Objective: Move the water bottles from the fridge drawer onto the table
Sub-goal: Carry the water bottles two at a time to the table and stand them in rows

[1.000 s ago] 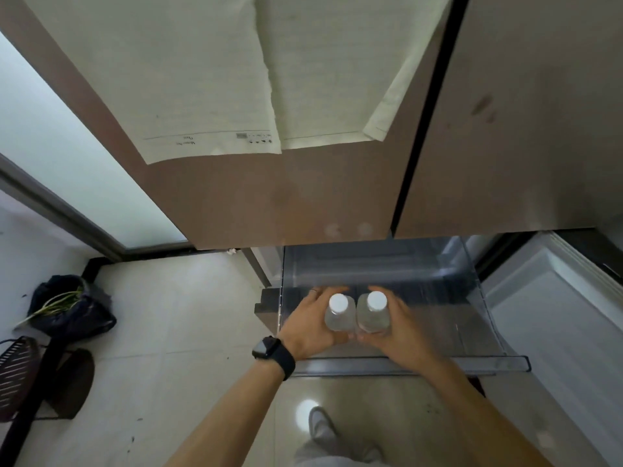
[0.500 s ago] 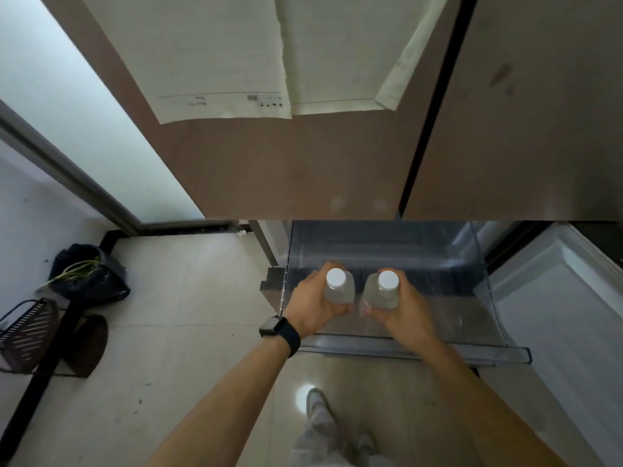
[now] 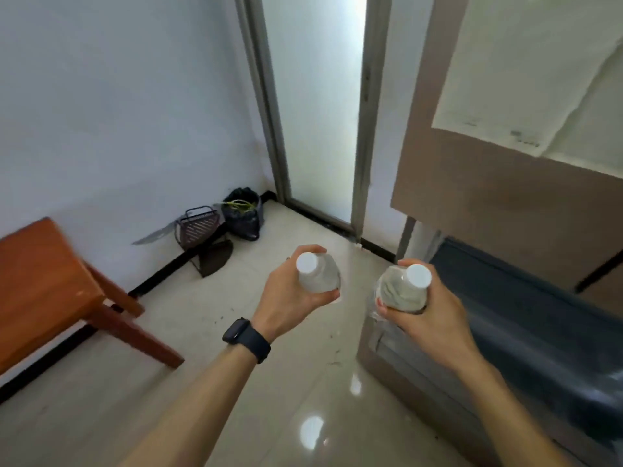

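Left hand [image 3: 290, 294] grips one water bottle [image 3: 317, 272], right hand [image 3: 428, 313] grips another [image 3: 403, 289]; both lifted clear of fridge drawer [image 3: 526, 335], held above floor. Left to do: carry to wooden table [image 3: 43, 284] at left, set down

Daylight is admitted through the frosted glass door [image 3: 317, 106]; the white wall [image 3: 118, 96] is evenly lit. Two glare spots are noted on the glossy floor [image 3: 312, 429]. Motion blur is recorded throughout, strongest at the wooden table [image 3: 43, 288]. Straight lines are bowed toward the frame edges.
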Demonstrator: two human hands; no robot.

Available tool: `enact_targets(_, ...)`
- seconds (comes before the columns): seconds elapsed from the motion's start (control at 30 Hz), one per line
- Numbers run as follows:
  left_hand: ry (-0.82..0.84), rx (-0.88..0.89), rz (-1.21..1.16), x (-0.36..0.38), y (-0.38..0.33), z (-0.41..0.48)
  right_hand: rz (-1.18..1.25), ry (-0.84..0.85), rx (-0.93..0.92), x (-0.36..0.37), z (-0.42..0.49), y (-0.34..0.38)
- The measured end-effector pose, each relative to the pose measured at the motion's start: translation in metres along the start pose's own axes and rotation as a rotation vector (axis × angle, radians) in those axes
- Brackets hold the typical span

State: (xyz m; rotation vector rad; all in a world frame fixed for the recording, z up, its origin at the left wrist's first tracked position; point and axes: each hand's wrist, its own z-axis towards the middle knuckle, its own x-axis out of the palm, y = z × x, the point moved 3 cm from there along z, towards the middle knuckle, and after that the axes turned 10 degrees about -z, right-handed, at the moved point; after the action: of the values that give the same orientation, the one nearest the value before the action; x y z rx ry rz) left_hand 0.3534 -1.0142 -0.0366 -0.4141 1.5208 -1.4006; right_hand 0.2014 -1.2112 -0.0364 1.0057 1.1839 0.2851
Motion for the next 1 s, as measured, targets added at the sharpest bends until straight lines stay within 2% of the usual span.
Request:
enact_targets(0.27, -0.363, -0.203, 0.134, -0.187, 0.058, -0.147, -0.027, 0.334, -0.327, 0.155, -0.033, 0.147)
enact_targets(0.63, -0.759, -0.464, 0.178, -0.418, 0.123, -0.444, -0.087, 0.713, -0.604, 0.395, -0.217, 0.330)
enact_targets(0.8, -0.882, -0.581, 0.236, -0.505, 0.140, -0.563, -0.081, 0.828, -0.658, 0.487, -0.297, 0.398)
enact_targets(1.0, -1.015, -0.679, 0.273, -0.588, 0.160, -0.653, -0.077, 0.892, -0.743, 0.570, -0.354, 0.468)
